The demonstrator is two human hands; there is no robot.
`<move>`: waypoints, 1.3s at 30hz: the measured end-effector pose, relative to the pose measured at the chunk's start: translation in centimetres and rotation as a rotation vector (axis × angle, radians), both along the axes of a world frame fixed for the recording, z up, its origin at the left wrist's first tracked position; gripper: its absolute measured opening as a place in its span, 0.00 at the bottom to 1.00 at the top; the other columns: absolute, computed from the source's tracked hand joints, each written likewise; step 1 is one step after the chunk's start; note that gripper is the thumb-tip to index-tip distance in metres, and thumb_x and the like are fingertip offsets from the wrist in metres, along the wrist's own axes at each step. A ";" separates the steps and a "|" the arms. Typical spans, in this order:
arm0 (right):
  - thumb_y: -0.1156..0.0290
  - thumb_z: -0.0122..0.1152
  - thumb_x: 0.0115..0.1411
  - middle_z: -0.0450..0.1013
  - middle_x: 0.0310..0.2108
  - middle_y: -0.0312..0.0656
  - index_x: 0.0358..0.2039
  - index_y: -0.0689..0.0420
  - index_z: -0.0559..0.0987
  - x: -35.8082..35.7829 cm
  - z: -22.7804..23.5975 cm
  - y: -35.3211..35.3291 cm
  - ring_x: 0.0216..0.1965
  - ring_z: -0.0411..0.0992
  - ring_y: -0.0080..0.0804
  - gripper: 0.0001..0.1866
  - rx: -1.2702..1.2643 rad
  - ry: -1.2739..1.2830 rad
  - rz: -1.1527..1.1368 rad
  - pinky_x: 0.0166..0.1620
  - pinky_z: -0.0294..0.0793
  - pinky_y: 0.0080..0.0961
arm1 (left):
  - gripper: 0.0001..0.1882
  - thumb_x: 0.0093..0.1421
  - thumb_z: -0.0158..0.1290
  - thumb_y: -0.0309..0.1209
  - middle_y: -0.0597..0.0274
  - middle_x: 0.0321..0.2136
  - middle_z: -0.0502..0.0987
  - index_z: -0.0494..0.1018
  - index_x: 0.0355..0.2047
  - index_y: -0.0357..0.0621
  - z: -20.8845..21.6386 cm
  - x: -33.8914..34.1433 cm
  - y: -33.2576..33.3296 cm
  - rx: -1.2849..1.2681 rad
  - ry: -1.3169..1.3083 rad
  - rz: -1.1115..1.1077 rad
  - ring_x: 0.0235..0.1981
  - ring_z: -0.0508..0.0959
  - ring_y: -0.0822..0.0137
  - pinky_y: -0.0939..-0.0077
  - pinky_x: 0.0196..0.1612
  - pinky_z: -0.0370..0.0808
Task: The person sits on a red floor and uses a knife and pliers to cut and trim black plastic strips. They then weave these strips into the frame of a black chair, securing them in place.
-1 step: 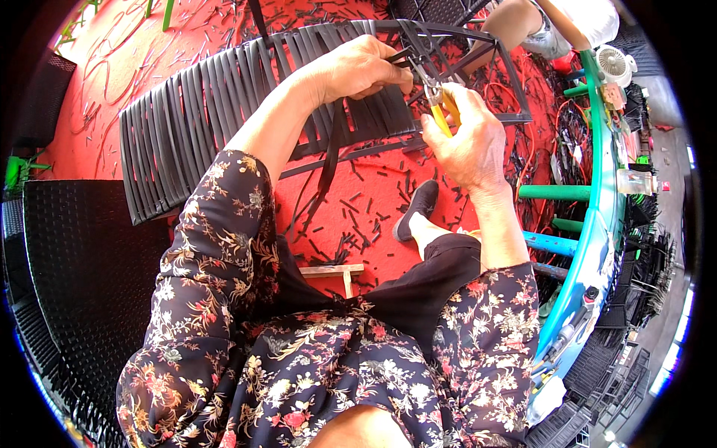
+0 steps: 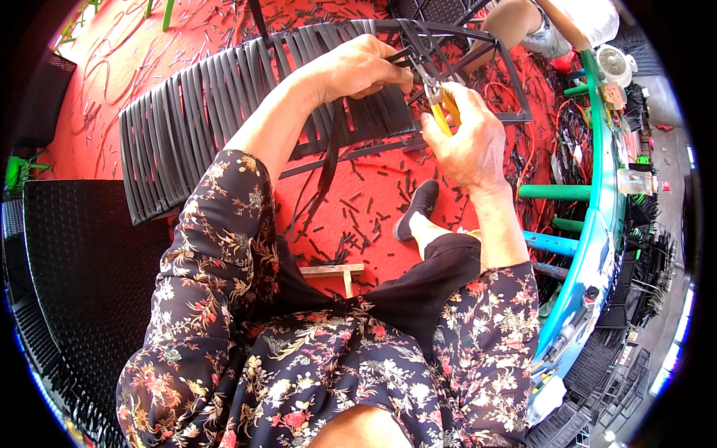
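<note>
My right hand [image 2: 474, 142] is wrapped round the yellow handles of a pair of pliers [image 2: 434, 93]. Their metal jaws point up and left, at a dark strip beside the frame's upper bar. Close to the jaws, my left hand [image 2: 362, 71] pinches a black flat strip [image 2: 401, 55] between thumb and fingers. Under both hands lies a black furniture frame [image 2: 515, 82], with flat strips wound side by side over its left part [image 2: 202, 116]. A loose black strip [image 2: 328, 160] hangs from the winding below my left wrist. Whether the jaws grip the strip, I cannot tell.
Cut black scraps [image 2: 355, 239] litter the red floor covering [image 2: 381, 168]. A dark woven panel [image 2: 89, 261] stands at my left. On the right is a blue-edged table [image 2: 579, 299] with a white fan [image 2: 614, 66] near its far end. Another person's leg [image 2: 511, 26] shows beyond the frame.
</note>
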State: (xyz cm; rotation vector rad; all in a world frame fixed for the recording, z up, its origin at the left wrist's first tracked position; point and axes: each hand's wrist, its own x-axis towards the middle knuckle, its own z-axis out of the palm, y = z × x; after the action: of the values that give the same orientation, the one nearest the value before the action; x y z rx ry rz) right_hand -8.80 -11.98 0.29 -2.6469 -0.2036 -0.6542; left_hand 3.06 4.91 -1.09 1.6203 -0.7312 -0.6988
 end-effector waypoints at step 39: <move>0.59 0.47 0.58 0.71 0.31 0.44 0.39 0.60 0.68 -8.3 -13.3 -6.6 0.30 0.73 0.34 0.17 1.734 -0.021 -0.453 0.28 0.67 0.20 | 0.08 0.50 0.53 0.26 0.58 0.21 0.71 0.73 0.32 0.41 -8.0 -9.4 -2.1 0.055 -0.855 -0.132 0.23 0.74 0.60 0.69 0.26 0.71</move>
State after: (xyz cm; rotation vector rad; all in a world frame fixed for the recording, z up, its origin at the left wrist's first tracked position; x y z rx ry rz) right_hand -17.12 -18.54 -12.97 -0.9703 0.6808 -0.5370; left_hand -6.34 2.77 -9.11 1.9295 -1.4435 -0.0761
